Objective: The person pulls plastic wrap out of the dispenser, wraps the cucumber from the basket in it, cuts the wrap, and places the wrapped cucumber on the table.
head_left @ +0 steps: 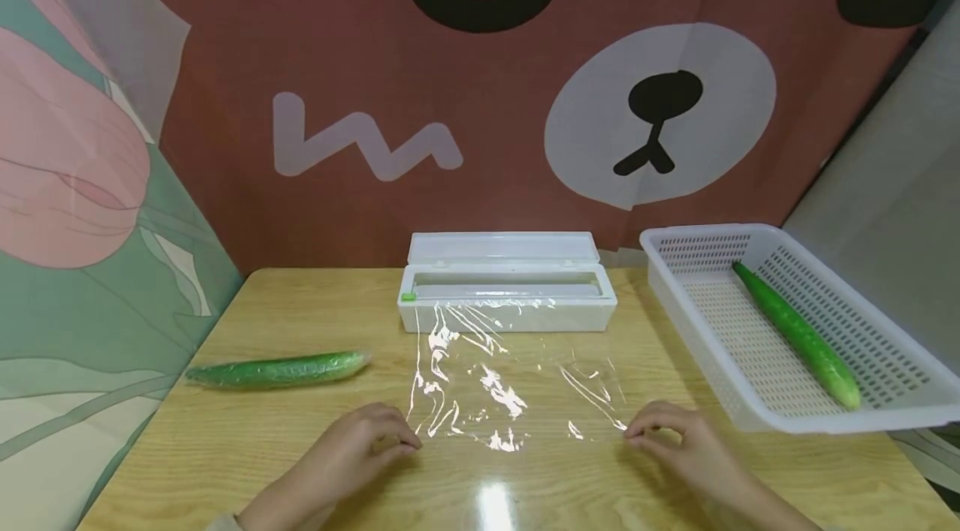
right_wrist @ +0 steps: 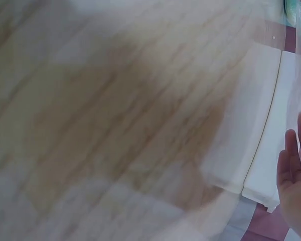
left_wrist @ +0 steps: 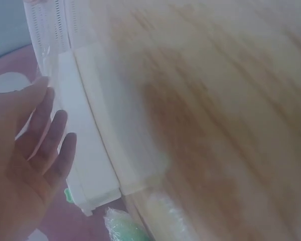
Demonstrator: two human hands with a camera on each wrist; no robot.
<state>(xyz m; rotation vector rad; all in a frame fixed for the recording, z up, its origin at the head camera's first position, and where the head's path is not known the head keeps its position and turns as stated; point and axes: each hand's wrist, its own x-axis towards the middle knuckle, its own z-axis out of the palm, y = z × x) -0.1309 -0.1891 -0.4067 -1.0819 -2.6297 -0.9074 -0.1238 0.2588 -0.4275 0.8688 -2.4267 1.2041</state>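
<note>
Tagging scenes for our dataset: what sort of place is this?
Probably a makeshift indoor filming corner: a bear-print backdrop behind, a floral one beside it, and a wooden table bearing a film box.

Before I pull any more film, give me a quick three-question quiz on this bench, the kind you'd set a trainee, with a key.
1. True or false: the lid of the white box stands open.
2. Fill in the blank: the left hand and the right hand pinch the near edge of the clear ____.
3. Multiple choice: where does the unwrapped cucumber lie?
A) inside the white box
B) in the basket
C) in the left hand

Key:
1. True.
2. Film.
3. B; the other cucumber, wrapped in plastic, lies on the table.
</note>
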